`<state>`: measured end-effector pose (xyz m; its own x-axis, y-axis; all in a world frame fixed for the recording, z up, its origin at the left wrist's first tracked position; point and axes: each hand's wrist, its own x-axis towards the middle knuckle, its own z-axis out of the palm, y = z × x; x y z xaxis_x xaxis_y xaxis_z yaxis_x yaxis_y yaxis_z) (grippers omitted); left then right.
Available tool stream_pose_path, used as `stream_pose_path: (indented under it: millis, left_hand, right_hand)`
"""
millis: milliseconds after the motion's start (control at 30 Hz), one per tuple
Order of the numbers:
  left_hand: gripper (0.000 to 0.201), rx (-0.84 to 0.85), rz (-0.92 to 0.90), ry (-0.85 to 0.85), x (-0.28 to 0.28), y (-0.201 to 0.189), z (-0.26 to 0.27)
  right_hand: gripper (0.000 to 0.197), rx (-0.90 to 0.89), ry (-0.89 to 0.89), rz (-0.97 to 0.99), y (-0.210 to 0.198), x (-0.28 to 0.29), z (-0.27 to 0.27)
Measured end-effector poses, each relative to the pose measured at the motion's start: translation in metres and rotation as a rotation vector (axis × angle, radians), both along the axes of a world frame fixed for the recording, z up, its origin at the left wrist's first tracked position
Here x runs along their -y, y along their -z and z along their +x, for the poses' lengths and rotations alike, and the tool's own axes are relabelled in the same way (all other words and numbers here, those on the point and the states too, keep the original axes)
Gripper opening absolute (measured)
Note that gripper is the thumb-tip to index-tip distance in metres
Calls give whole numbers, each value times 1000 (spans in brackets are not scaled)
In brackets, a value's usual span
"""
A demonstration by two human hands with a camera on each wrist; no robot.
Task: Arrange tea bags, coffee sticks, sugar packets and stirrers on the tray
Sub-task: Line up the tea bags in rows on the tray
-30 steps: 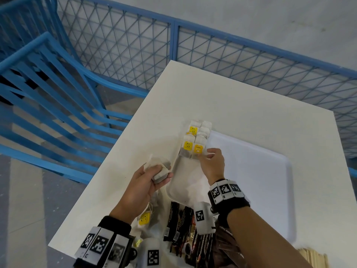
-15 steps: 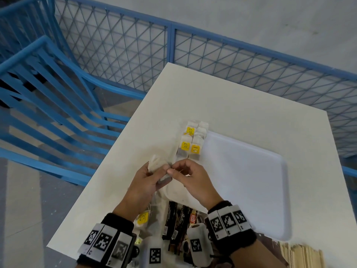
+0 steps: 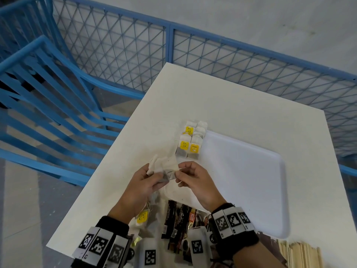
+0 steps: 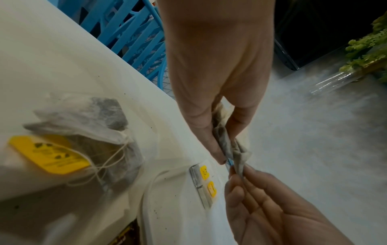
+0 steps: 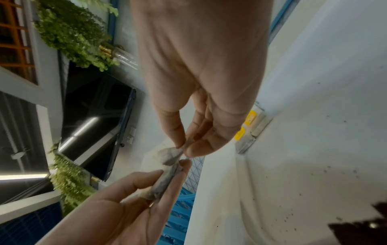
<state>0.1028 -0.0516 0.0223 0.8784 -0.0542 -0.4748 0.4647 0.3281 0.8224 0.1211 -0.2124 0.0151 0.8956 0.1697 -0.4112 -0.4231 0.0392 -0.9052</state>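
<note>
My left hand (image 3: 154, 176) grips a small bunch of white tea bags (image 3: 164, 165) above the table, just left of the white tray (image 3: 251, 180). My right hand (image 3: 181, 173) pinches the lower end of one tea bag (image 5: 169, 155) in that bunch, thumb against forefinger. In the left wrist view the held tea bags (image 4: 226, 144) sit between my left hand's thumb and fingers (image 4: 209, 145). Several tea bags with yellow tags (image 3: 190, 142) lie in two rows at the tray's far left corner. Dark coffee sticks (image 3: 173, 219) lie near the table's front edge.
A loose tea bag with a yellow tag (image 3: 142, 217) lies by my left wrist, also close up in the left wrist view (image 4: 73, 140). Wooden stirrers (image 3: 301, 254) lie at the front right. A blue mesh fence (image 3: 170, 45) stands beyond the table's far and left edges.
My right hand has come back from the tea bag rows on the tray to my left hand and now pinches a tea bag in the bunch.
</note>
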Motion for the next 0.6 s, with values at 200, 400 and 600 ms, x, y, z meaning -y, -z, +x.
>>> stream_pose_path:
  millis: [200, 400, 600]
  left_hand:
    - [19, -7, 118, -37, -11, 8, -1]
    - [74, 2, 141, -65, -18, 10, -3]
    - [33, 13, 102, -51, -18, 8, -3]
  right_hand:
    - [6, -112, 134, 44, 15, 7, 9]
    - [13, -172, 339, -44, 33, 4, 34]
    - [21, -106, 416, -171, 46, -7, 50]
